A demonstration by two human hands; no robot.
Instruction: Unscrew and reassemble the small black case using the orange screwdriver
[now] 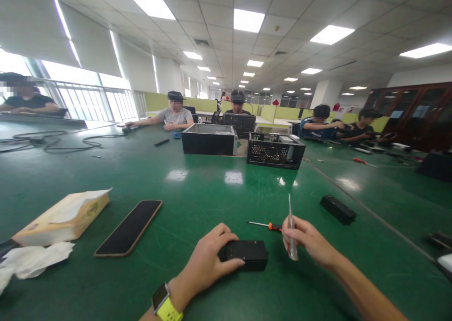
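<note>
My left hand (212,251) grips a small black rectangular box (251,254) from its left end, thumb along the near side and fingers at the far side. The box lies on the green tabletop (197,184). To its right, my right hand (305,238) is closed around a screwdriver (291,236) with a clear handle, its shaft pointing up and away from the box. A second screwdriver (271,226), red and black, lies behind the box, its handle end partly hidden by my right hand. Farther right rests another black box (338,209).
At left are a phone (130,228), a tissue pack (67,215) and crumpled tissue (35,260). Two open computer cases (208,143) (276,151) stand farther back. Cables (70,140) lie back left, a red screwdriver (360,161) back right. Several people sit around the table.
</note>
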